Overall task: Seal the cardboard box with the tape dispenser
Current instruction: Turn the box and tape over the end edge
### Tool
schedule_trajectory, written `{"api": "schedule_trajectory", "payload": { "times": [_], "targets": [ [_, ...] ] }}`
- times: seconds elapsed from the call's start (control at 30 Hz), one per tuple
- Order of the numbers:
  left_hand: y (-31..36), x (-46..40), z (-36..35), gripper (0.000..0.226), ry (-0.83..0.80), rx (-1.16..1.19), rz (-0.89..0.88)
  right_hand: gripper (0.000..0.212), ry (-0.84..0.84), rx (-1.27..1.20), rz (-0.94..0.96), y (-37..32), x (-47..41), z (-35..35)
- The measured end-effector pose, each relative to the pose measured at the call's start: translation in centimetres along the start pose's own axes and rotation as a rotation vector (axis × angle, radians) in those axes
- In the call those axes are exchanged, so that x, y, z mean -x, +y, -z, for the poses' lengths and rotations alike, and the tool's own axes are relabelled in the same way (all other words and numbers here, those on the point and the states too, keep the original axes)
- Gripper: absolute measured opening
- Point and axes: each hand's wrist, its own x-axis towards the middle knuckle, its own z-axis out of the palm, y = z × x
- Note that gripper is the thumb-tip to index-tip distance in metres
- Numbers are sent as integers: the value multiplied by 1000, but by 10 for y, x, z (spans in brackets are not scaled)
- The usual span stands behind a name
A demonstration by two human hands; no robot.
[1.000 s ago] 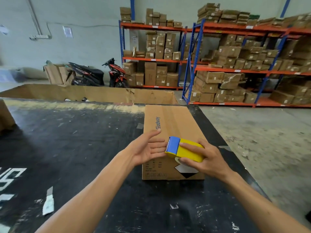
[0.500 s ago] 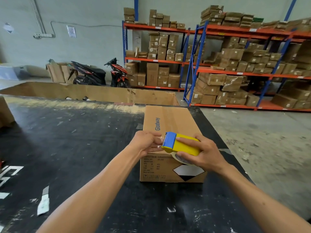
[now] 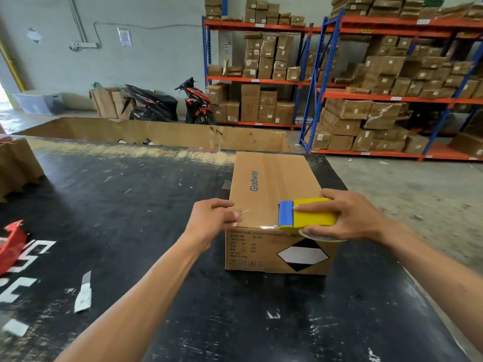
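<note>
A closed brown cardboard box [image 3: 271, 178] printed "Glodway" lies on the black table [image 3: 130, 205]. My right hand [image 3: 350, 215] grips a yellow tape dispenser with a blue front [image 3: 305, 212] at the box's near top edge, right of centre. My left hand [image 3: 211, 220] sits at the near left corner of the box, fingers pinched on the end of a clear tape strip [image 3: 257, 226] that stretches from the hand to the dispenser along the near edge.
A red object [image 3: 11, 244] lies at the table's left edge. Tape scraps [image 3: 83, 293] stick to the tabletop. A large open cardboard bin [image 3: 156, 134] stands behind the table. Shelves of boxes [image 3: 366, 87] and two scooters [image 3: 170, 103] are beyond.
My hands have parted. The left has drawn the tape end leftward to the box's corner, while the right has carried the dispenser to the right along the near edge.
</note>
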Motion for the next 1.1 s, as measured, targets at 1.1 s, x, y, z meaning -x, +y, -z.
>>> {"api": "schedule_trajectory", "payload": {
  "times": [1.1],
  "targets": [
    [-55, -25, -20, 59, -102, -1398, -1190, 60, -307, 420, -44, -52, -41, 0]
  ]
}}
